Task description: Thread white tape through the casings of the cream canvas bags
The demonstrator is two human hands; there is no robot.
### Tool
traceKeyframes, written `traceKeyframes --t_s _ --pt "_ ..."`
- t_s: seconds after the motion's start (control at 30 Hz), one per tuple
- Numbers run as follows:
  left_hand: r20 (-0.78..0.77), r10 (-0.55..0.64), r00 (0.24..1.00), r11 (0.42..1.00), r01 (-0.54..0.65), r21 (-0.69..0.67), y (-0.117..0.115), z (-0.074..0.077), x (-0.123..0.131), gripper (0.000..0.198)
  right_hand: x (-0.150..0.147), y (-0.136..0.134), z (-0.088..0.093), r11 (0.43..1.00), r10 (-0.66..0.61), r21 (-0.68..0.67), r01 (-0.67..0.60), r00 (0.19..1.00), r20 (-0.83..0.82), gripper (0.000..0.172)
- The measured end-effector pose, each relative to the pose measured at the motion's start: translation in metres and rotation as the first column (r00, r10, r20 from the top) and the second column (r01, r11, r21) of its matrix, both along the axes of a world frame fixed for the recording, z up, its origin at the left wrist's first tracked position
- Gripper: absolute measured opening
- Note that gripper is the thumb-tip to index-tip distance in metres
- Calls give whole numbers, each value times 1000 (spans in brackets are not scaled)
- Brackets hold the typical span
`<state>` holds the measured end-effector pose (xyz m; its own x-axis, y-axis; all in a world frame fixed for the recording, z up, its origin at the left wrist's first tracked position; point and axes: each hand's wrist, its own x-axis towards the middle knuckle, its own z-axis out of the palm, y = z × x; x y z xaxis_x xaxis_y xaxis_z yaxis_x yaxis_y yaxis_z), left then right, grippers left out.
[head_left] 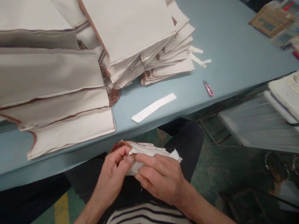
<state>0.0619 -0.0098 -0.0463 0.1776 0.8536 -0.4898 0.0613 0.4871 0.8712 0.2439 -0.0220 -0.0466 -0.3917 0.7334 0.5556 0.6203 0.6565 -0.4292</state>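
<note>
Head view: at the desk's (233,53) far right corner we see a cardboard box (271,20) — its contents too blurred to tell. Over our lap, just below the desk edge, our left hand (114,169) and right hand (158,175) pinch a crumpled cream cloth piece (151,151) with brown trim — fingertips meeting.

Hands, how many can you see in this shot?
2. The left hand and the right hand are both below the near edge of the table, pinching a folded cloth between them. No other person's hands show.
</note>
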Motion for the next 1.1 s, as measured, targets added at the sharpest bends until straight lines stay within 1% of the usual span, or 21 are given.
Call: traceKeyframes --t_s 0.1,0.17,0.3,0.43,0.5,0.6,0.77,0.9,1.0,1.1 --pt "1 9 1000 1000 -9 -12 -1 -2 -2 27 2 -1 -3 1000 24 5 -24 998 50 33" --pt "-1 7 1000 1000 -7 0 -2 -4 -3 26 3 -1 -5 999 54 -1 -54 996 68 30" --pt "-10 25 1000 999 -24 36 -5 -4 -4 25 4 0 -4 996 91 3 -91 994 55 32" --pt "-100 58 993 995 -49 86 -4 2 -1 23 4 2 -1 994 107 21 -109 992 72 37" --pt "-153 41 987 995 -26 94 -3 6 -1 26 4 2 0 991 127 24 -130 988 92 36" --pt "-188 8 982 997 8 80 -2 9 -2 32 5 3 1 989 140 32 -143 985 101 35" --pt "-176 29 984 998 -19 59 -5 2 -3 37 2 0 1 990 132 38 -134 989 64 33" --pt "-179 55 982 998 -47 50 -8 -5 -3 37 0 -3 -2 993 121 6 -121 991 60 32" --pt "-213 76 974 995 -59 83 -9 -8 -2 37 0 -4 -4 993 121 -23 -120 991 64 32" --pt "-257 102 961 986 -63 155 -9 -7 -1 35 0 -6 -8 993 113 -37 -111 992 53 32"
